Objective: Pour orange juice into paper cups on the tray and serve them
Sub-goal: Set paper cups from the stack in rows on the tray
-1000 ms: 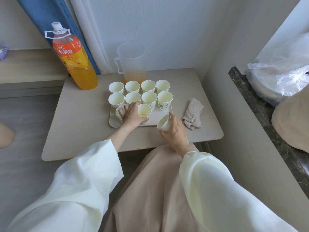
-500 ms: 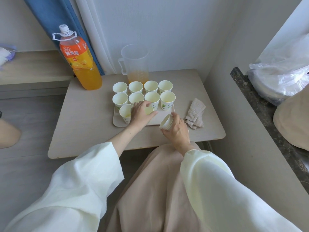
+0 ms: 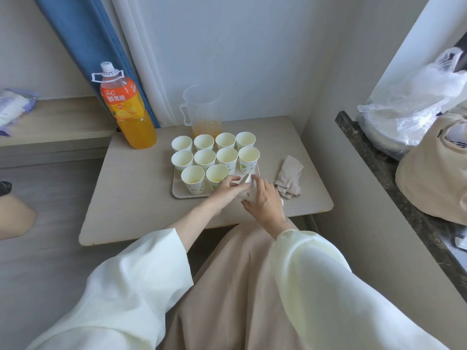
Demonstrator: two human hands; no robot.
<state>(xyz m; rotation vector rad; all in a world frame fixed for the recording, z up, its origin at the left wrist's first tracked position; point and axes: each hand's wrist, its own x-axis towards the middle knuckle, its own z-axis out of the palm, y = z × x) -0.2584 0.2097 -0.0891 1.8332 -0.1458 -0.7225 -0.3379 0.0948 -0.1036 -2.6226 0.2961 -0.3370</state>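
The tabletop (image 3: pixel 131 198) is a pale beige slab with rounded corners, pushed into a corner of white wall. A blue curtain (image 3: pixel 83 41) and a white sheer one (image 3: pixel 141 59) hang behind it. Out past the left grip (image 3: pixel 226 189) runs a low wooden shelf (image 3: pixel 58 122). Off beyond the right grip (image 3: pixel 265 202) a dark stone counter (image 3: pixel 374 160) carries a crumpled plastic bag (image 3: pixel 409 102).

The right grip is closed round one paper cup (image 3: pixel 246 192), tilted, over the near right corner of the tray (image 3: pixel 177 193). The left grip meets it from the other side, fingers reaching to the cup's rim. Whether it pinches the rim or only touches it I cannot tell.

Just beyond both grips stand ten more paper cups (image 3: pixel 204 157), upright on the tray: four in the far row, four in the middle, two in the near row. That makes eleven cups in all. The two nearest the left grip show a little orange juice at the bottom.

Farther out from the grips there is one clear measuring jug (image 3: pixel 202 109) behind the far row, with a shallow layer of juice. One large orange juice bottle (image 3: pixel 126 109), capped, stands well off to the left, about half full. One folded beige cloth (image 3: pixel 289 176) lies on the tabletop just beside the right grip, on its outer side.
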